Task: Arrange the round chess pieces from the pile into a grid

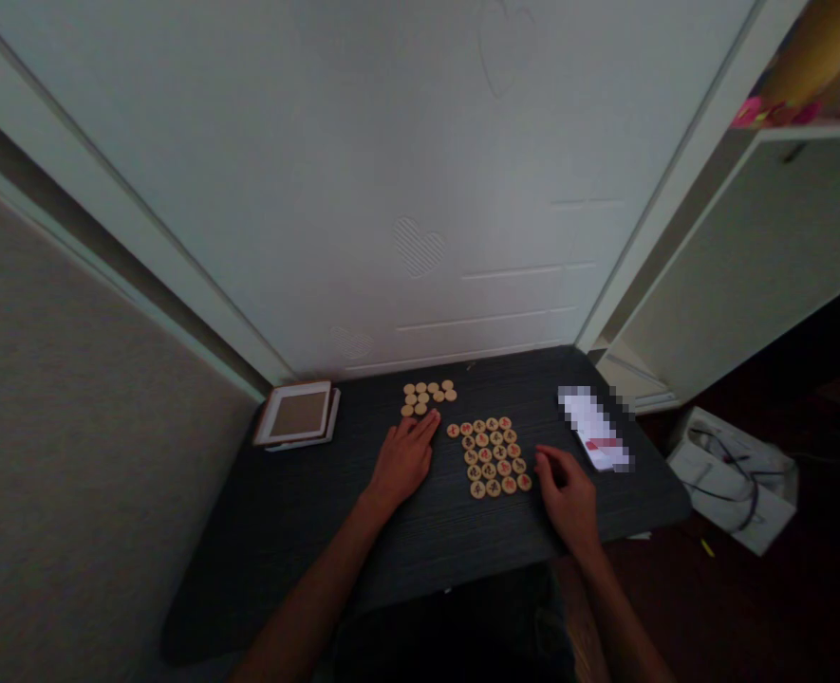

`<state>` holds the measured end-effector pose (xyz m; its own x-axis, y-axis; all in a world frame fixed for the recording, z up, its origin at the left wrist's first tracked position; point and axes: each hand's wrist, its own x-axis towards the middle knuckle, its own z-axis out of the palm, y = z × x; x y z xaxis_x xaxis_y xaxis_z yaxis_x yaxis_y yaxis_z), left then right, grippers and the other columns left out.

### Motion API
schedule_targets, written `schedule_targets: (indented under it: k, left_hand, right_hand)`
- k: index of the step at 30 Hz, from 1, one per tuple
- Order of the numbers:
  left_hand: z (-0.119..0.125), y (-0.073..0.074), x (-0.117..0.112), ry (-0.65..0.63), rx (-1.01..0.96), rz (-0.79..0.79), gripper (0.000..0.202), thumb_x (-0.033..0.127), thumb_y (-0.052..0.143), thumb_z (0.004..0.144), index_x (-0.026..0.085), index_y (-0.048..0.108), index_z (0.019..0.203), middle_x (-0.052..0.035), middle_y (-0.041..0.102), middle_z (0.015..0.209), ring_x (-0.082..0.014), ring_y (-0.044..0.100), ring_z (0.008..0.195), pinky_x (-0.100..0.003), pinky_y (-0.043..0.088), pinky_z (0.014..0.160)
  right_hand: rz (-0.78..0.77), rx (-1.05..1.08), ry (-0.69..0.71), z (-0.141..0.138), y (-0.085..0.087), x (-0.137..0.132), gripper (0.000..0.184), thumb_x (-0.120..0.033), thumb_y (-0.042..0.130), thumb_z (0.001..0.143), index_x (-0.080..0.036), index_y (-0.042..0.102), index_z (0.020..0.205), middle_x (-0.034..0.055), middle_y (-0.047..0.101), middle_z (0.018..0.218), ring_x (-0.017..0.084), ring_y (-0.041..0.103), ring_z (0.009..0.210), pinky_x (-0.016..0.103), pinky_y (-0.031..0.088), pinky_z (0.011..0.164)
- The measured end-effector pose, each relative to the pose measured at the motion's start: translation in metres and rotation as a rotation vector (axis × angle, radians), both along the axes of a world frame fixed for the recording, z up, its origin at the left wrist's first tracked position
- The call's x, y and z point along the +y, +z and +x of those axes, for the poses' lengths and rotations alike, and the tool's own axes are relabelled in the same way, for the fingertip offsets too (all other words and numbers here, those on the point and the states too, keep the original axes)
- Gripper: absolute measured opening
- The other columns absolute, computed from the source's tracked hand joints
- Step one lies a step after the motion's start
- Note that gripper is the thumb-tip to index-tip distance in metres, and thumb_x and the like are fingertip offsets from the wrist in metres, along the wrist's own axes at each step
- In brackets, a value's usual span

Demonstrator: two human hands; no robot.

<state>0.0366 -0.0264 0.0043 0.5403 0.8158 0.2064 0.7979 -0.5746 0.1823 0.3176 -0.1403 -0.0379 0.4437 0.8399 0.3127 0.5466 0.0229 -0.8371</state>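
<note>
Round wooden Chinese chess pieces [492, 453] lie face up in a compact block of rows, with red and black characters. One piece [453, 431] sticks out at the block's upper left. A smaller group of pieces [421, 388] shows plain tops, farther back on the dark table [284, 531]. My left hand [401, 463] rests flat with its fingers stretched out; a fingertip is by the nearest plain pieces, and whether it touches one I cannot tell. Just right of the block, my right hand [568, 493] is curled, thumb and forefinger tips together, with no piece visible in it.
Two stacked frame-like trays [298, 415] lie at the table's left end. A lit phone [594, 427], its screen pixelated, lies to the right. A white panel [420, 190] with heart patterns rises behind. On the floor at right stands a white box [733, 484] with a dark cable.
</note>
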Motion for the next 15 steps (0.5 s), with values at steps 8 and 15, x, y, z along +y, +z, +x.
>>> schedule_targets:
  k: [8,15]
  left_hand:
    - [-0.035,0.003,-0.023,-0.032,-0.149,-0.043,0.028,0.023,0.052,0.098,0.027,0.067,0.121,-0.0079,0.065,0.134,-0.0274,0.056,0.121,-0.046,0.045,0.101]
    - [-0.040,0.000,-0.019,-0.032,-0.220,-0.051,0.032,0.028,0.058,0.096,0.023,0.062,0.128,-0.0089,0.066,0.132,-0.0260,0.058,0.120,-0.042,0.045,0.103]
  right_hand:
    - [0.004,0.000,0.002,0.001,0.001,0.000,0.036,-0.047,0.055,0.095,-0.019,0.072,0.111,0.0098,0.074,0.100,0.023,0.071,0.084,0.037,0.057,0.078]
    - [0.047,-0.039,0.003,-0.001,0.008,-0.002,0.035,-0.045,0.053,0.096,-0.019,0.072,0.110,0.0101,0.074,0.103,0.024,0.070,0.088,0.039,0.056,0.081]
